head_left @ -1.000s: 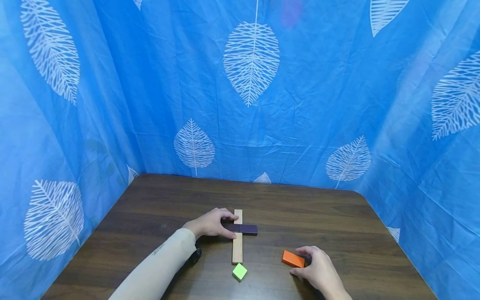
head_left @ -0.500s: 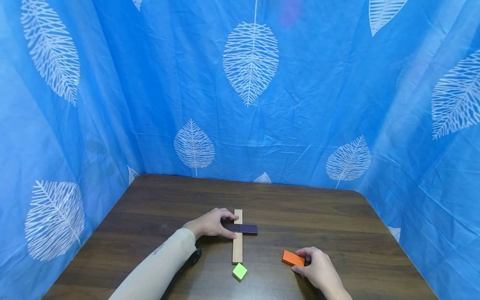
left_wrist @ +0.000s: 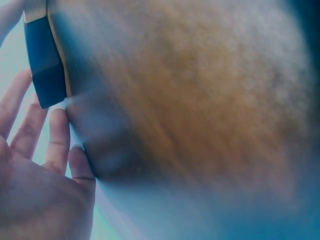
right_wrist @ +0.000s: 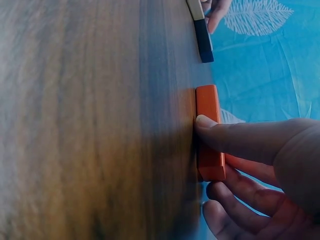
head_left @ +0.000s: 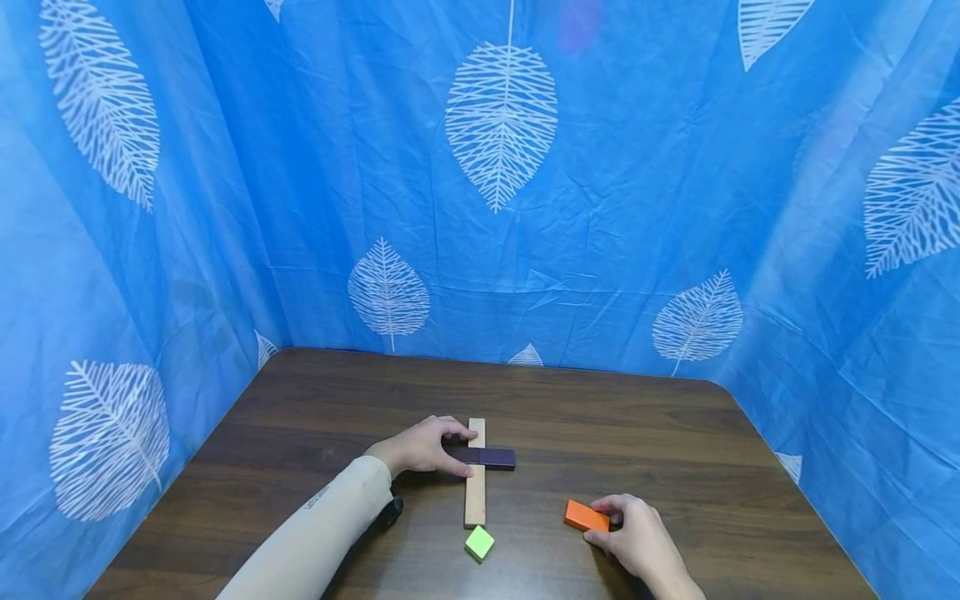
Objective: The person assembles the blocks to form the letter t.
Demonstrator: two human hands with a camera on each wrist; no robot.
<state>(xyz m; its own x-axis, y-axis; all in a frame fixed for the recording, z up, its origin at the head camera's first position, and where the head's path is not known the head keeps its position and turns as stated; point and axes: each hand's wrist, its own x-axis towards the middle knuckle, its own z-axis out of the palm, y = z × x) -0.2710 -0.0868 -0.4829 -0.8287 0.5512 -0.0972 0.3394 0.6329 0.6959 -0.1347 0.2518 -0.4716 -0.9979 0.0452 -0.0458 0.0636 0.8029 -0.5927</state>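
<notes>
Pale wooden blocks form a line on the table: a far pale block point(head_left: 477, 427) and a near pale block point(head_left: 475, 498). Dark purple blocks point(head_left: 497, 459) lie crosswise between them, a seam showing in the middle. My left hand point(head_left: 422, 447) spans the left dark end point(left_wrist: 45, 62), index fingertip touching the far pale block and thumb the near one. In the left wrist view its other fingers point(left_wrist: 59, 135) are loosely extended. To the right, my right hand point(head_left: 637, 533) pinches an orange block point(right_wrist: 209, 160) lying on the table, thumb along its side.
A small lime green block point(head_left: 480, 544) sits cornerwise just below the near pale block. The dark wood table point(head_left: 337, 383) is bordered by a blue leaf-patterned curtain point(head_left: 600, 208) at the back and both sides.
My right thumb has shifted slightly along the orange block since a second ago. The left hand and the blocks stay in place.
</notes>
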